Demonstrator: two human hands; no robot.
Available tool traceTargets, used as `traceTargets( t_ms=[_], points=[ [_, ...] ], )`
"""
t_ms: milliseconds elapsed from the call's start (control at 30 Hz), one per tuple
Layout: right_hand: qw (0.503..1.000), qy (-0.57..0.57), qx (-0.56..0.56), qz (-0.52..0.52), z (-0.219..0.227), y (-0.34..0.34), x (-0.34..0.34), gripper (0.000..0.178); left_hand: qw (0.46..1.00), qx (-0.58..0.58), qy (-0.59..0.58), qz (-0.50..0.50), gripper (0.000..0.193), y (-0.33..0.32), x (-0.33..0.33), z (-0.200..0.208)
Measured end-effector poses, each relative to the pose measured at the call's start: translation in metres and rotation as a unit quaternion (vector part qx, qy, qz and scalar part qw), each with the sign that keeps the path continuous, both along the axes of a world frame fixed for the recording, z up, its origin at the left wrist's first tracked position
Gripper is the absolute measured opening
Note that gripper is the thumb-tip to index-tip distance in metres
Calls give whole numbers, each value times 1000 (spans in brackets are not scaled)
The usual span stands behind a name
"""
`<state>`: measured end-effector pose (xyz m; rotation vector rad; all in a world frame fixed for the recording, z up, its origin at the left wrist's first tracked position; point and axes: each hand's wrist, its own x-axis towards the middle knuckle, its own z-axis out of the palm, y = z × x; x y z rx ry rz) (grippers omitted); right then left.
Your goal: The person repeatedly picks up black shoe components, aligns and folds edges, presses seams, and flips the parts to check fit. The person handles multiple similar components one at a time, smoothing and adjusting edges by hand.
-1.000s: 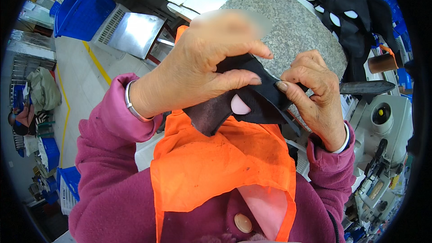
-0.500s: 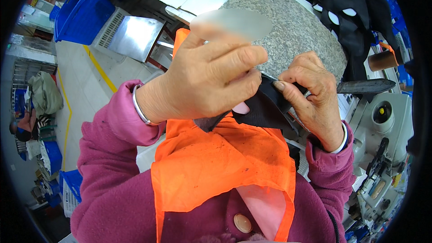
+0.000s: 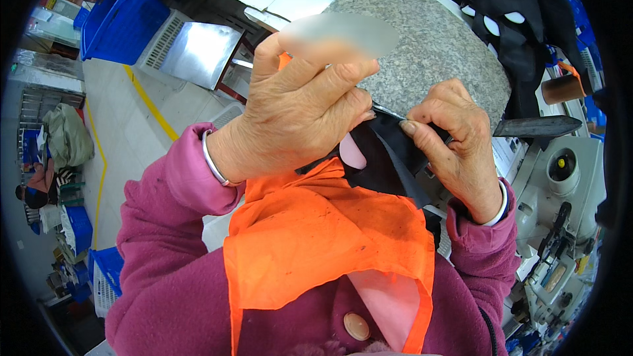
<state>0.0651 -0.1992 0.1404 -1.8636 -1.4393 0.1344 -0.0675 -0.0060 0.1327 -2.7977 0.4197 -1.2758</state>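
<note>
Between my hands a black fabric piece hangs over my orange apron; a pink patch shows through a hole in it. A thin pale edge runs along its top. My right hand pinches that edge between thumb and bent forefinger. Closed, with curled fingers, my left hand grips the fabric at the other end of the edge. A blurred patch covers its upper fingers, so whether anything small is in them cannot be seen. Both hands are in front of the grey speckled tabletop.
Black cut fabric pieces with oval holes pile up at the far right. A dark flat blade-like bar points right beside my right wrist, above a pale machine. At far left stand a blue crate and a metal-topped stool. Other people are beyond.
My left hand has turned and its fingers have drawn slightly left, baring more of the fabric's edge. The fabric hangs differently below. My right hand keeps its pinch almost in place.
</note>
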Motion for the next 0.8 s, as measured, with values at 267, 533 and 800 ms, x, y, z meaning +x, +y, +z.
traceTargets(
  t_ms=[267, 533, 800],
  points=[
    [999, -6, -4, 32, 3, -1, 3, 8, 939, -284, 123, -150, 39, 18, -2, 7],
    [999, -32, 11, 38, 1, 3, 8, 13, 722, -566, 359, -176, 22, 28, -3, 6],
    [992, -37, 121, -4, -2, 14, 2, 23, 644, -670, 283, -236, 14, 13, 7, -4]
  ],
)
